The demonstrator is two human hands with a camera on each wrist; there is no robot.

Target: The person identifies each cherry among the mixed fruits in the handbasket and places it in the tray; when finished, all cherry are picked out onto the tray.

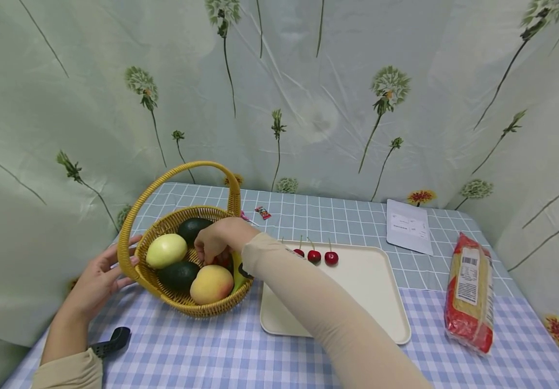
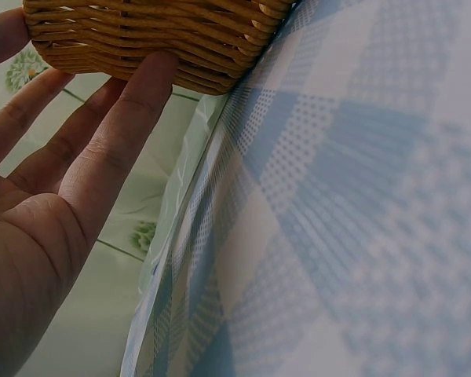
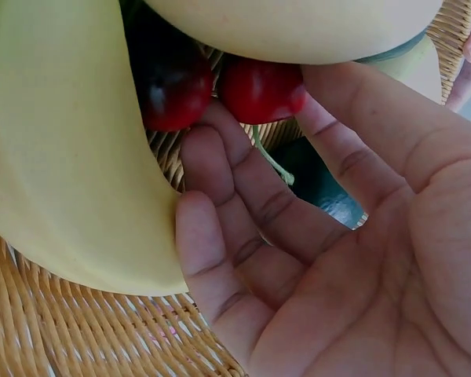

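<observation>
On the left of the table stands a yellow wicker basket (image 1: 196, 309) with a tall handle. Inside are a pale green round fruit (image 1: 166, 250), two dark green fruits (image 1: 179, 276), a peach (image 1: 212, 284) and a banana (image 1: 238, 272). My right hand (image 1: 215, 237) reaches down into it. Seen from the right wrist, its curled fingers hold a red cherry (image 3: 263, 90) with a green stem; another dark red cherry (image 3: 177, 90) lies beside it against the banana. My left hand (image 1: 95, 281) touches the basket's left side with spread, nearly straight fingers (image 2: 114, 149).
A cream tray (image 1: 366, 292) right of the basket carries several cherries (image 1: 331, 258) along its far edge, partly behind my right sleeve. Farther right are a white packet (image 1: 408, 227) and a red-and-yellow bag (image 1: 470, 294). A small red wrapped sweet (image 1: 262, 212) lies behind.
</observation>
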